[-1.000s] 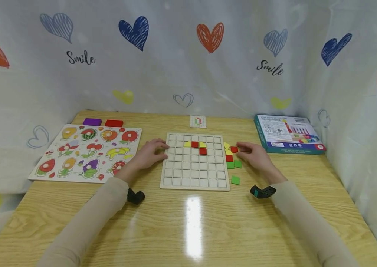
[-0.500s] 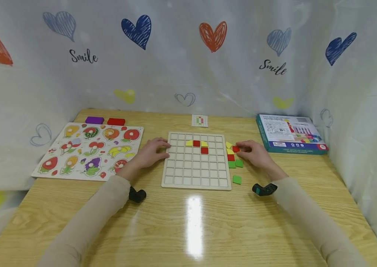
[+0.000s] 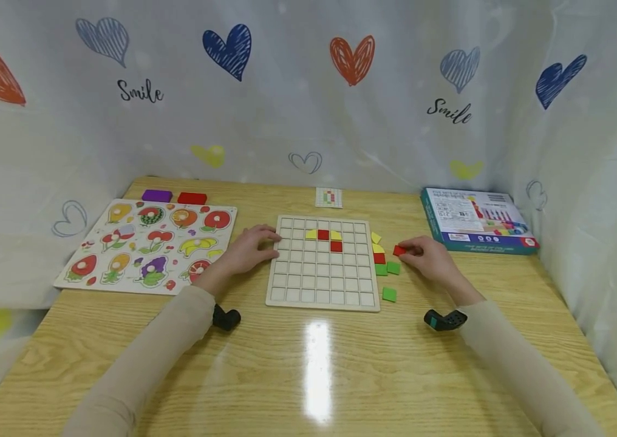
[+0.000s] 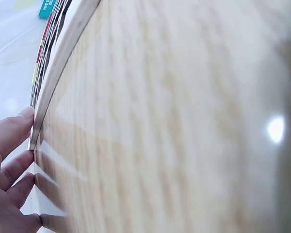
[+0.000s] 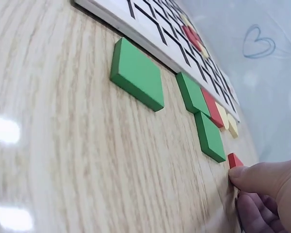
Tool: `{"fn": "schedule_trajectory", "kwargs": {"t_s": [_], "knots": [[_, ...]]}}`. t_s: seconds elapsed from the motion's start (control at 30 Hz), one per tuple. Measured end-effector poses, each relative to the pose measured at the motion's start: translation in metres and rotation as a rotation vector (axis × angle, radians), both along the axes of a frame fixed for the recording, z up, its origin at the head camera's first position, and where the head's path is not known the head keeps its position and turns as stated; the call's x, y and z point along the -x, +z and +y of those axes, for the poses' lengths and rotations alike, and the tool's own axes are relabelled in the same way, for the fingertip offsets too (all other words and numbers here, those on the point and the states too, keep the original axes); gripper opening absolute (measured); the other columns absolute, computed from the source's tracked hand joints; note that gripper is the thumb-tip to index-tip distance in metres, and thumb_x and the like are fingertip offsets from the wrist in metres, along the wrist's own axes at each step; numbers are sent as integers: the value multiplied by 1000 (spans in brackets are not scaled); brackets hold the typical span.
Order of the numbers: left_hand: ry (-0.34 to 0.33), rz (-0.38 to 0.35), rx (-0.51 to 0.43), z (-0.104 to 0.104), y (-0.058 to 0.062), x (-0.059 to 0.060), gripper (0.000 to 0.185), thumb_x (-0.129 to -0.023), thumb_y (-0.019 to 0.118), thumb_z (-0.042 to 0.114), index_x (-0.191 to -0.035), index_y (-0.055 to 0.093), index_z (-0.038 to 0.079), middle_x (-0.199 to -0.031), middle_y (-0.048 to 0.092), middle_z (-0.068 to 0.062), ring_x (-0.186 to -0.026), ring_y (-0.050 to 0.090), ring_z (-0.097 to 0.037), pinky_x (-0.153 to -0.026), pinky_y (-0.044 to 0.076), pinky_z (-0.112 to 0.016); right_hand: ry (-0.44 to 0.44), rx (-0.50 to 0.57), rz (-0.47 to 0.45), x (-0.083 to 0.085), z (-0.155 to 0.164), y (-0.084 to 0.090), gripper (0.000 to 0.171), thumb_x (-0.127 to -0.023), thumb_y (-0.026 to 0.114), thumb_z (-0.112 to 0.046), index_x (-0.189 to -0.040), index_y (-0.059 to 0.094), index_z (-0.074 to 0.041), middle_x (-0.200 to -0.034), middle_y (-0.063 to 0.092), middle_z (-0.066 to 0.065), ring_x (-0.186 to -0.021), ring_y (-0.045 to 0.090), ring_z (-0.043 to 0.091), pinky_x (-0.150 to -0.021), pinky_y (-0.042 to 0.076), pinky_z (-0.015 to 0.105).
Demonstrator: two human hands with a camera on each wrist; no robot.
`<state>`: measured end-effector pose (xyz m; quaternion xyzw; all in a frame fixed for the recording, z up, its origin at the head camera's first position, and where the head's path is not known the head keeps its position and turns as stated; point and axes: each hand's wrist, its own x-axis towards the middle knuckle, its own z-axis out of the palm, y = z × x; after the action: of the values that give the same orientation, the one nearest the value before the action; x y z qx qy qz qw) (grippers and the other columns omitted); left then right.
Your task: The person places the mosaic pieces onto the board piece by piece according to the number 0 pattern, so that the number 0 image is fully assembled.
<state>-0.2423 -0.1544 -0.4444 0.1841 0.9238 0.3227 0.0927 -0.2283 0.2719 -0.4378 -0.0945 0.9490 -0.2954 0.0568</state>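
Observation:
A wooden grid board [image 3: 292, 280] lies in the middle of the head view. Near its top, a red square tile [image 3: 323, 234] sits between two yellow pieces, and another red tile [image 3: 336, 246] is set one row lower. My left hand [image 3: 245, 250] touches the board's left edge, thumb and fingers spread. With thumb and fingers, my right hand [image 3: 430, 260] pinches a red tile [image 3: 398, 250], partly hidden by the thumb [image 5: 254, 177] in the right wrist view. Beside the board's right edge lie yellow pieces [image 3: 378, 249], a red tile [image 3: 379, 258] and green tiles [image 3: 389, 294].
A fruit puzzle board [image 3: 139, 285] lies at the left, with a purple block [image 3: 156, 195] and a red block [image 3: 192, 198] behind it. A small pattern card [image 3: 328, 197] lies behind the grid board. At the back right is a flat box [image 3: 478, 221].
My right hand has drawn the red tile rightward, away from the yellow pieces and the other red tile. The left hand stays at the board's edge. The head view has shifted slightly.

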Motion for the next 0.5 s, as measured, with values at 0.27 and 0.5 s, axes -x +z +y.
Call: {"fn": "schedule_trajectory", "kwargs": {"t_s": [0.27, 0.5], "knots": [[-21, 11, -22, 0, 0, 0, 39, -95, 66, 23, -130, 62, 6, -146, 44, -17, -141, 31, -34, -118, 4, -56, 12, 5, 36, -5, 3, -4, 35, -94, 66, -16, -124, 65, 2, -110, 59, 18, -97, 58, 30, -86, 48, 46], [-45, 19, -47, -1, 0, 0, 39, -94, 67, 21, -129, 62, 4, -145, 44, -18, -141, 32, -35, -117, 5, -58, -18, 31, 46, -7, 1, -3, 35, -96, 63, -19, -126, 64, 1, -116, 59, 21, -103, 56, 33, -87, 47, 49]]}}
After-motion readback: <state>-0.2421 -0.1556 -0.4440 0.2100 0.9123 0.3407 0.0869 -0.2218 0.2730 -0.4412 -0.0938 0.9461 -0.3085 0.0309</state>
